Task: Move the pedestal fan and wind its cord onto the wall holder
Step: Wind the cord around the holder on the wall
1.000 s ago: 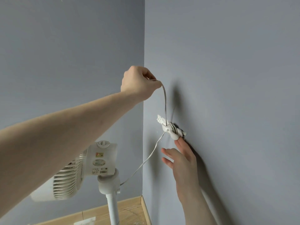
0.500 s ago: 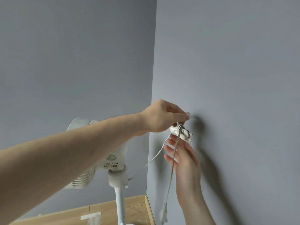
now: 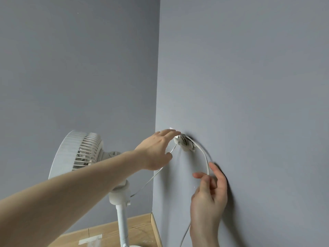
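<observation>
1. We see the right hand [image 3: 208, 195] at five o'clock, nearest us, its fingers curled, pinching the white cord [image 3: 204, 156].
2. At its eleven o'clock we find the wall holder [image 3: 185, 144] on the grey wall [image 3: 249, 86], cord wound round it.
3. The left hand [image 3: 156, 150], fingers straight and together, touches the holder's left end.
4. Beyond stands the pedestal fan [image 3: 83, 154]; we can read no writing on it.

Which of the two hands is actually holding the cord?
The right hand, low by the wall: its fingers pinch the cord looping down from the holder. The left hand reaches to the holder with straight fingers.
</observation>
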`<act>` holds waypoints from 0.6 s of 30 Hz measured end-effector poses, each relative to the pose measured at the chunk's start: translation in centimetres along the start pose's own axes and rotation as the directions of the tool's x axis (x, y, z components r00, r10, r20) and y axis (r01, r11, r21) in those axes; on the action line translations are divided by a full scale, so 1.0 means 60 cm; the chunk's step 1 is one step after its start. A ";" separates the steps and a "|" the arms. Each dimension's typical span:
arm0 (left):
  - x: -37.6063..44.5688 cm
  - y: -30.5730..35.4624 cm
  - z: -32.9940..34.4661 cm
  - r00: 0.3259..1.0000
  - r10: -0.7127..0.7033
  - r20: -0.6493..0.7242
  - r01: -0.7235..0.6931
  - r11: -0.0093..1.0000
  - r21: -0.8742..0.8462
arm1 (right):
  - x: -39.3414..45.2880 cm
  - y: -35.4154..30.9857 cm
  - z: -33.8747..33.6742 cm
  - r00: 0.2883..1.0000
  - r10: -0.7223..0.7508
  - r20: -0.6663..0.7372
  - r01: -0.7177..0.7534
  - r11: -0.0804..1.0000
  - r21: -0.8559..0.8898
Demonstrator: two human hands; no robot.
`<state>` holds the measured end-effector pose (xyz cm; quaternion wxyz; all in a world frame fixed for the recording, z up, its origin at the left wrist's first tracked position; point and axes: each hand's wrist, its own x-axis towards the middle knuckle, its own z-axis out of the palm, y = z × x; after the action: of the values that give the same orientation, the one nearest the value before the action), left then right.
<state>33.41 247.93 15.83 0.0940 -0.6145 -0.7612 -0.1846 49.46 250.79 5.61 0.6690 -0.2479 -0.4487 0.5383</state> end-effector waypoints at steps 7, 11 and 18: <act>0.004 0.010 0.039 0.997 0.076 -0.026 -0.076 0.997 -0.033 | -0.008 0.030 -0.004 0.998 0.035 -0.052 -0.039 0.996 -0.086; 0.013 0.002 0.042 0.993 0.082 -0.087 -0.086 0.995 -0.044 | -0.005 0.048 -0.001 0.975 0.218 -0.041 -0.221 0.973 -0.074; 0.020 -0.004 0.056 0.993 0.095 -0.063 -0.098 0.994 -0.047 | -0.004 0.074 0.021 0.899 0.432 0.070 -0.416 0.894 -0.167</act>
<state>33.20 250.31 13.18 0.1105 -0.6469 -0.7226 -0.2173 46.14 251.69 2.48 0.4905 -0.3600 -0.4572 0.6487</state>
